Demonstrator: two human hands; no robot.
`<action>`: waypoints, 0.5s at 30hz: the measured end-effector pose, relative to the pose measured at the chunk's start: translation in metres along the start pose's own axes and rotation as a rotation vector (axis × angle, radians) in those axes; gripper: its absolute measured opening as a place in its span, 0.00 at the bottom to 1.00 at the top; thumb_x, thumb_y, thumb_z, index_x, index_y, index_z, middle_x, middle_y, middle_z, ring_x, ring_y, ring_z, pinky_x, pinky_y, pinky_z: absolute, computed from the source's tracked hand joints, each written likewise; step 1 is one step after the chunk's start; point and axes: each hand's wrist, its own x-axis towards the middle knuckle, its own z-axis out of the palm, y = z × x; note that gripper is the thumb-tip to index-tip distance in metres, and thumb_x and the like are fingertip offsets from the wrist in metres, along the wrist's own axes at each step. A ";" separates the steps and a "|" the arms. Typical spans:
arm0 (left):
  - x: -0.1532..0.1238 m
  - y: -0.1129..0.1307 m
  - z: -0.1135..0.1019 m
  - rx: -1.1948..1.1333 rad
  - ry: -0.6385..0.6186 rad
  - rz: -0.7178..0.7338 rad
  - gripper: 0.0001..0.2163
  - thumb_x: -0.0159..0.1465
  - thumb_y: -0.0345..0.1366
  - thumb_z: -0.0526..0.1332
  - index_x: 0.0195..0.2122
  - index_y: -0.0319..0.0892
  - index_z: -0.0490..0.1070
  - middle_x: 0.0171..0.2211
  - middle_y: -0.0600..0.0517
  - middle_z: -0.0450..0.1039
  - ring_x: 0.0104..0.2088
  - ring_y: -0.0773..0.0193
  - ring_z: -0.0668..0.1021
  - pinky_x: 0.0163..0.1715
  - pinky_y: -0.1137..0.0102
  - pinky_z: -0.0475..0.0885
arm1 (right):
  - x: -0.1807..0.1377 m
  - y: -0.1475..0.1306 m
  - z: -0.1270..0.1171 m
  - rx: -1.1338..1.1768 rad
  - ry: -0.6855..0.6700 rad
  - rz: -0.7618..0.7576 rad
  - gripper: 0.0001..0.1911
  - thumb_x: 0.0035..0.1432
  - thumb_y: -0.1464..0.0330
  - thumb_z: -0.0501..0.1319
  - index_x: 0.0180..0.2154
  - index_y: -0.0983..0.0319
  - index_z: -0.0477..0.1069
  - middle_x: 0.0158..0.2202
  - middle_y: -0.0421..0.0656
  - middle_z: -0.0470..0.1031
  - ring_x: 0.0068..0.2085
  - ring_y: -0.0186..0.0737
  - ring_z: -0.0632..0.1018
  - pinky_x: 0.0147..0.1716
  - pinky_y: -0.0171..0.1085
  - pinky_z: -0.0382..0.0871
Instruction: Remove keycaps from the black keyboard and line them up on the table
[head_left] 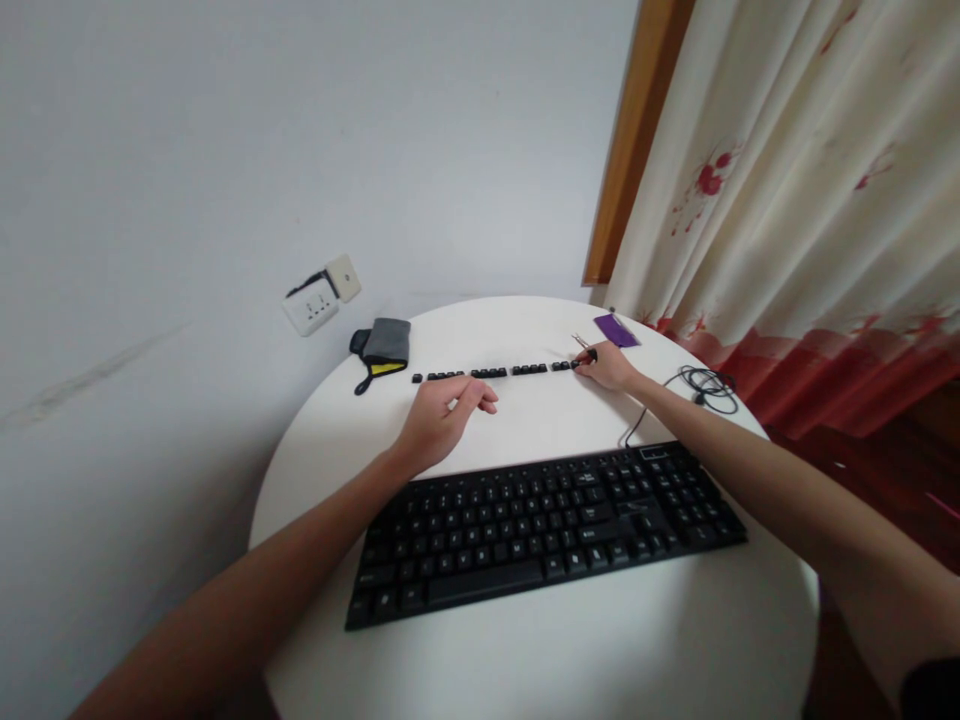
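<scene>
A row of loose black keycaps (529,369), split into small groups, runs across the far half of the white round table (495,440). My right hand (606,368) is at the row's right end, its fingertips at the last keycap (575,364). Held in that hand is a wire keycap puller (580,342), its thin metal prongs pointing up and left. My left hand (444,415) rests just in front of the row's left part, loosely bent, fingers apart, with nothing seen in it. Nearer to me lies a black keyboard (525,530), partly covered by my forearms.
A grey cloth pouch (388,340) with a yellow edge lies at the far left. At the far right sit a purple packet (616,331) and the coiled keyboard cable (709,388). A wall with a socket (311,306) borders the left; a curtain (750,200) hangs on the right.
</scene>
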 end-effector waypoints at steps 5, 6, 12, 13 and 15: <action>-0.001 -0.001 0.000 -0.008 -0.011 0.001 0.18 0.71 0.39 0.51 0.31 0.39 0.77 0.28 0.50 0.80 0.30 0.65 0.79 0.39 0.70 0.73 | 0.001 0.000 0.000 0.002 -0.011 -0.020 0.12 0.51 0.71 0.67 0.39 0.66 0.81 0.32 0.45 0.82 0.31 0.38 0.78 0.32 0.32 0.67; -0.001 -0.001 0.000 -0.008 -0.013 0.002 0.18 0.71 0.39 0.51 0.31 0.39 0.77 0.28 0.50 0.80 0.30 0.65 0.79 0.39 0.70 0.73 | 0.001 0.001 0.000 0.002 -0.012 -0.024 0.12 0.51 0.71 0.67 0.39 0.66 0.81 0.32 0.45 0.82 0.31 0.38 0.78 0.32 0.32 0.67; -0.001 0.002 -0.001 -0.003 -0.015 -0.003 0.19 0.71 0.40 0.50 0.31 0.39 0.77 0.28 0.50 0.80 0.30 0.64 0.79 0.38 0.69 0.73 | 0.001 0.001 0.001 -0.003 -0.011 -0.036 0.12 0.51 0.71 0.67 0.40 0.66 0.81 0.32 0.45 0.82 0.32 0.39 0.78 0.33 0.32 0.68; -0.001 0.002 -0.001 -0.003 -0.015 -0.003 0.19 0.71 0.40 0.50 0.31 0.39 0.77 0.28 0.50 0.80 0.30 0.64 0.79 0.38 0.69 0.73 | 0.001 0.001 0.001 -0.005 -0.010 -0.036 0.12 0.51 0.71 0.67 0.40 0.66 0.81 0.33 0.45 0.82 0.32 0.39 0.78 0.33 0.32 0.68; 0.000 0.003 -0.001 -0.003 -0.016 -0.002 0.19 0.70 0.41 0.50 0.31 0.39 0.77 0.28 0.50 0.80 0.30 0.64 0.79 0.38 0.69 0.74 | 0.001 0.001 0.001 -0.008 -0.008 -0.035 0.13 0.51 0.70 0.67 0.40 0.66 0.81 0.33 0.45 0.82 0.32 0.39 0.78 0.32 0.32 0.68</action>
